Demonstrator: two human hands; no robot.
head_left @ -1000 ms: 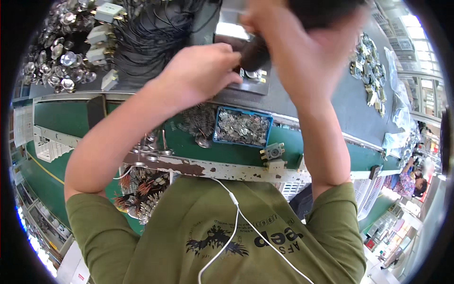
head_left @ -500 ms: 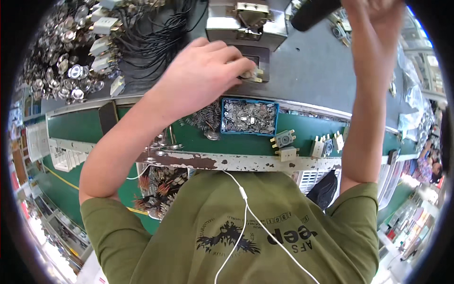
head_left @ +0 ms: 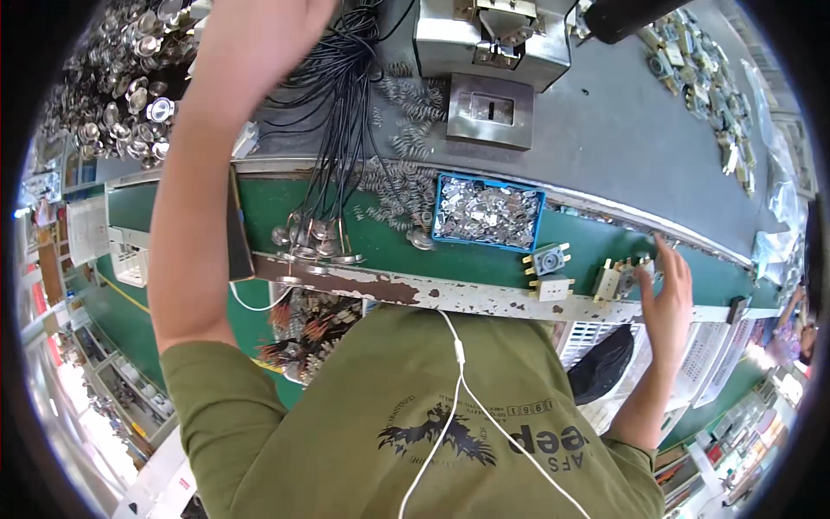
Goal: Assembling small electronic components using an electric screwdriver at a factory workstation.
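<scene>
My left hand (head_left: 272,35) is raised at the upper left, near the bundle of black cables; the top edge cuts off its fingers. My right hand (head_left: 669,298) hovers at the front right of the bench, thumb and fingers apart. Right beside its fingertips stand small cream blocks with brass terminals (head_left: 608,282), partly covered by the hand. Another such block (head_left: 550,288) and a grey one with a round centre (head_left: 548,259) stand to the left. Behind them, a steel fixture block (head_left: 463,128) with a slotted recess sits before the metal press (head_left: 445,43).
A blue tray (head_left: 437,212) holds small metal pieces. Loose springs (head_left: 402,186) lie left of it. Black cables (head_left: 333,130) hang over the bench edge, above metal discs (head_left: 316,246). More blocks (head_left: 700,78) are heaped at the far right. A black handle (head_left: 627,16) juts in above.
My left hand has left the fixture and moved up and left; the block seen there is gone. My right hand has dropped from the black handle to the blocks at the front. The view has shifted.
</scene>
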